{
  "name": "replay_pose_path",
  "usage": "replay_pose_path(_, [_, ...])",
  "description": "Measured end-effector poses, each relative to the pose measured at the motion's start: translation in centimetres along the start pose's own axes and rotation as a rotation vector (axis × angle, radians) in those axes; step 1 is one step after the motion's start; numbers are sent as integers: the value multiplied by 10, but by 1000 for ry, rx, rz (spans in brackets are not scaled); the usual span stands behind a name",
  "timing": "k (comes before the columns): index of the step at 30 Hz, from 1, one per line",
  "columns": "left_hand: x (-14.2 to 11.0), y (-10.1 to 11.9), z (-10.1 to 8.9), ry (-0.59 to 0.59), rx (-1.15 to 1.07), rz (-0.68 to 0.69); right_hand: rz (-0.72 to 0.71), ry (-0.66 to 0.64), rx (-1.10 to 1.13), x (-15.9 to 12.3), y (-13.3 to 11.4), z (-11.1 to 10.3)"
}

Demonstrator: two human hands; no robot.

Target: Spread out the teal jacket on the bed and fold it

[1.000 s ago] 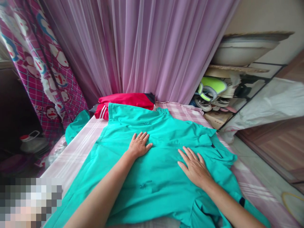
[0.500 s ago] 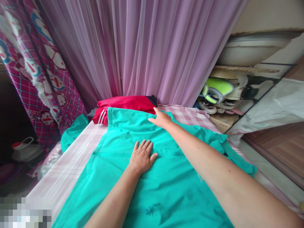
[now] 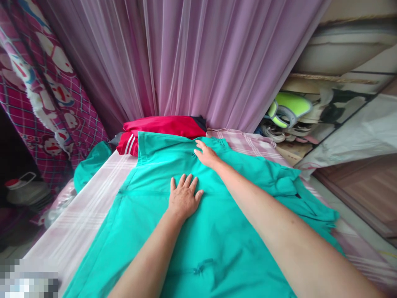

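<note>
A teal garment (image 3: 149, 215) lies spread over the checked pink-and-white cloth, with small drawstring ends (image 3: 201, 267) showing near its lower middle. My left hand (image 3: 184, 196) rests flat on the garment's middle with fingers spread. Farther up, near the garment's far edge, my right hand (image 3: 205, 154) is on the fabric, thumb and fingers apart. Neither hand grips anything that I can see. Just beyond the far edge lies a folded red garment (image 3: 161, 126) with white stripes and a dark end.
Purple curtains (image 3: 180, 58) hang behind the checked cloth (image 3: 77, 215). On the right, a shelf holds a lime-green visor (image 3: 293, 105), shoes and a basin (image 3: 344, 49). A patterned magenta curtain (image 3: 52, 103) and a plastic jug (image 3: 25, 190) are at the left.
My right hand has come down onto the teal fabric by its far edge, and the creases there look smoother. My left hand stays flat in place. The view has shifted slightly.
</note>
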State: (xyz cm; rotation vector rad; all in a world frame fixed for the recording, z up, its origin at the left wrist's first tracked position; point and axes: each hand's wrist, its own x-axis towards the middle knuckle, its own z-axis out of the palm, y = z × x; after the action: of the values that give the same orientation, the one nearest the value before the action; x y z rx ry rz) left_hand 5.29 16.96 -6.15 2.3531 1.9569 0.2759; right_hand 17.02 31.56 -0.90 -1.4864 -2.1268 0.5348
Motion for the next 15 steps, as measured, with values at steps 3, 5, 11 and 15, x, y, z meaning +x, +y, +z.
replay_pose_path(3, [1,0,-1,-20,12,-1,-152,27,-162,-67,18,-3])
replay_pose_path(5, [1,-3,-2,-36,18,-6,-114,-10,-339,-111,36,-3])
replay_pose_path(11, [2,-24,-9,-17,67,-134,138,-187,-581,-166,64,-15])
replay_pose_path(15, [1,-29,-10,0,77,-133,91,-172,-473,-171,26,-17])
